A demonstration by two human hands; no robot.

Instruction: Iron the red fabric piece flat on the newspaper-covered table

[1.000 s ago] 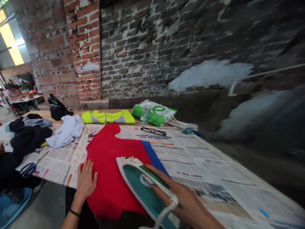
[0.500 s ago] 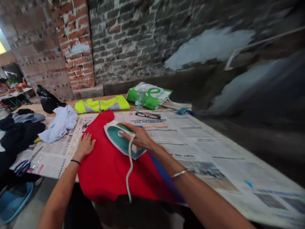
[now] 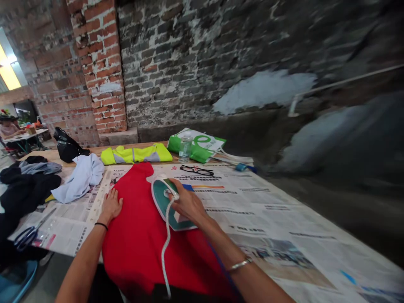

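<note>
A red cloth [image 3: 135, 235] lies over the newspaper-covered table [image 3: 261, 202] and hangs past its front edge. My right hand [image 3: 187, 202] is wrapped round the handle of a green and white iron [image 3: 164, 202], which rests on the right part of the cloth. From the iron's rear a white cord [image 3: 165, 248] runs down over the cloth. My left hand [image 3: 111, 205] lies flat on the cloth's left edge, fingers spread a little. Some blue material [image 3: 188, 187] shows behind my right hand.
Behind the cloth are a yellow vest [image 3: 136, 154], a bottle [image 3: 185, 149], a green-white bag [image 3: 205, 147] and glasses [image 3: 196, 170]. At left are scissors [image 3: 31, 233], a pale cloth [image 3: 78, 179], dark clothes [image 3: 31, 185] and a black bag [image 3: 67, 145]. A person [image 3: 8, 128] sits far left.
The iron, in my right hand, has moved right across the red cloth. My left hand stays at the cloth's left edge. The view has tilted up a little, so the table appears lower.
</note>
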